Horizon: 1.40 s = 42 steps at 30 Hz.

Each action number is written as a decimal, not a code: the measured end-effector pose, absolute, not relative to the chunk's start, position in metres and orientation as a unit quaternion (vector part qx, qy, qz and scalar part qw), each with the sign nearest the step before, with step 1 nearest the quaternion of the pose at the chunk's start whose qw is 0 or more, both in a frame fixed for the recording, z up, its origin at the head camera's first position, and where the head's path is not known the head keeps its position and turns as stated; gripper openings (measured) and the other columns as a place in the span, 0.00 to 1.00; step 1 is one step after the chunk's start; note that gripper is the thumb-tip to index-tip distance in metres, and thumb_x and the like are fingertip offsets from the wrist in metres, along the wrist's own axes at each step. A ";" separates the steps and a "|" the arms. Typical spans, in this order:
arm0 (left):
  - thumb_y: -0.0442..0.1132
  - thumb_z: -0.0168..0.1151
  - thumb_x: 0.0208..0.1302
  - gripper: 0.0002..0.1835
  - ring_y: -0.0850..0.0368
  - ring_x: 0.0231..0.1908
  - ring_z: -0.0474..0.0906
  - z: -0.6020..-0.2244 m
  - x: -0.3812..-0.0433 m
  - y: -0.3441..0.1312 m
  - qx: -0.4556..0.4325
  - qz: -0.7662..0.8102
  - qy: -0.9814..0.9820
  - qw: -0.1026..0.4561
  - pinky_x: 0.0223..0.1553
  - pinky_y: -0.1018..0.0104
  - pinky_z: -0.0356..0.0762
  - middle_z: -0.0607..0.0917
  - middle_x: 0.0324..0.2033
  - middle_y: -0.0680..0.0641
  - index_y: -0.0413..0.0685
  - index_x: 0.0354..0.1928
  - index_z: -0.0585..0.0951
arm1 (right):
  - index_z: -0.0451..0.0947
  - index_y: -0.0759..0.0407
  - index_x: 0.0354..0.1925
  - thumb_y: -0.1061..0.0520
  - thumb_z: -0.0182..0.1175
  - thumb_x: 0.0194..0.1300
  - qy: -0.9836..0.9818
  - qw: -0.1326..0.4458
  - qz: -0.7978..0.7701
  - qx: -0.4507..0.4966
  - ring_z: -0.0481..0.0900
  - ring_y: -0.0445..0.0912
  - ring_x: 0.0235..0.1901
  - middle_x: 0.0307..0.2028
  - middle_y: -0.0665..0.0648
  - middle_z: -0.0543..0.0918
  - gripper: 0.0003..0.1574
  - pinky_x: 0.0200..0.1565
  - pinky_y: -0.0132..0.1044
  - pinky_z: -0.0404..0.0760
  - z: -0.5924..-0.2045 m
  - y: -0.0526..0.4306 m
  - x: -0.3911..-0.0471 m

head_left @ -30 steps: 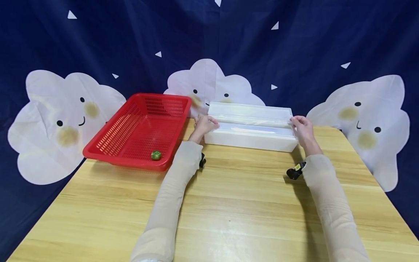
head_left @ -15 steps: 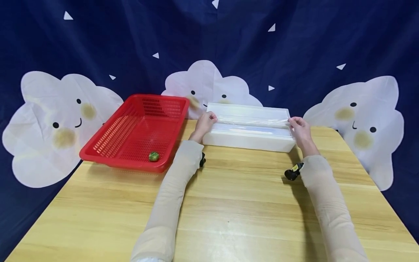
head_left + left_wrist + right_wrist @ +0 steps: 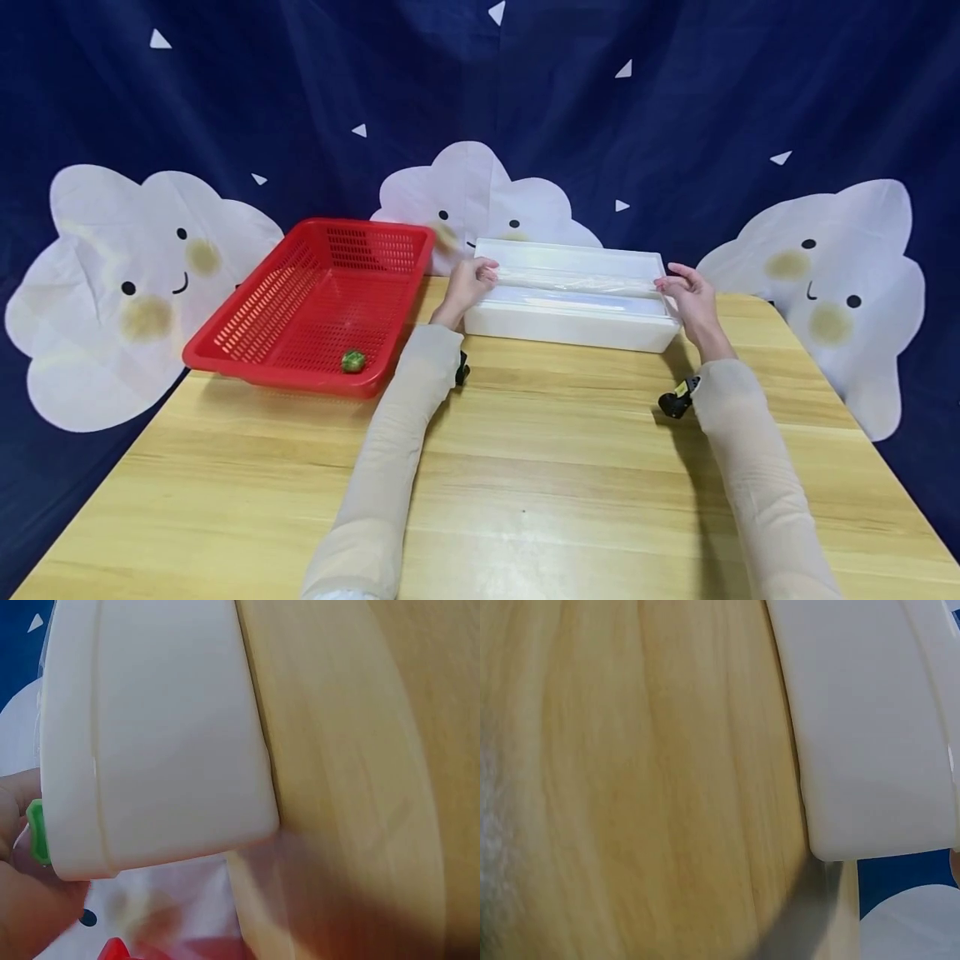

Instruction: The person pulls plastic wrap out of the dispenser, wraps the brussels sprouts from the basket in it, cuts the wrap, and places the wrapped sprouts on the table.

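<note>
A long white box point(image 3: 570, 323) stands on the table with clear, wrinkled cling film point(image 3: 592, 284) across its top. At its left end my left hand point(image 3: 467, 290) pinches the film's edge. In the left wrist view, thumb and finger lie around a small green piece point(image 3: 36, 832) at the box's edge. My right hand point(image 3: 692, 302) is at the right end, forefinger lifted and apart from the thumb at the film's corner. Only a sliver of that hand point(image 3: 955, 867) shows in the right wrist view, beside the box's white end wall point(image 3: 877, 742).
To the left stands a red plastic basket point(image 3: 247, 354) with slotted sides. A small round green item point(image 3: 353, 361) lies inside it, near the front. The wooden table point(image 3: 540, 467) reaches back to a dark blue curtain point(image 3: 315, 92) with printed clouds.
Between the hands the film has dropped slightly and looks slacker. My right forefinger has lifted away from the thumb. The left hand, box and basket have stayed nearly in place.
</note>
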<state>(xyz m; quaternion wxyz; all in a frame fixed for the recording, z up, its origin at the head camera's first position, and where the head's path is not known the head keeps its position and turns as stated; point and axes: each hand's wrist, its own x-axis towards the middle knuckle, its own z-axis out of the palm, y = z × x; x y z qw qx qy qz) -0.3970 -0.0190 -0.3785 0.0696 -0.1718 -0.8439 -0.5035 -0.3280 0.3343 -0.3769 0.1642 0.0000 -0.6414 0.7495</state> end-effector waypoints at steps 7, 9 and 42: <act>0.30 0.64 0.54 0.08 0.52 0.36 0.78 -0.380 -0.396 -0.022 -0.119 -0.441 -0.881 0.121 0.40 0.65 0.73 0.85 0.34 0.43 0.40 0.37 0.85 | 0.78 0.53 0.41 0.62 0.59 0.60 -0.765 0.146 0.625 -0.043 0.70 0.32 0.32 0.25 0.36 0.76 0.10 0.35 0.18 0.68 -0.378 0.335 -0.332; 0.32 0.65 0.53 0.06 0.52 0.35 0.77 -0.380 -0.396 -0.024 -0.113 -0.429 -0.885 0.137 0.38 0.65 0.72 0.85 0.32 0.43 0.40 0.34 0.85 | 0.80 0.48 0.34 0.60 0.60 0.59 -0.779 0.155 0.605 -0.055 0.69 0.33 0.32 0.25 0.35 0.76 0.06 0.34 0.19 0.68 -0.377 0.335 -0.332; 0.37 0.62 0.58 0.12 0.54 0.40 0.75 -0.360 -0.403 -0.022 -0.036 -0.666 -0.737 0.111 0.45 0.66 0.73 0.83 0.40 0.41 0.38 0.42 0.83 | 0.83 0.59 0.36 0.58 0.63 0.58 -0.793 0.234 0.562 -0.036 0.72 0.30 0.31 0.22 0.32 0.77 0.08 0.37 0.22 0.68 -0.350 0.345 -0.340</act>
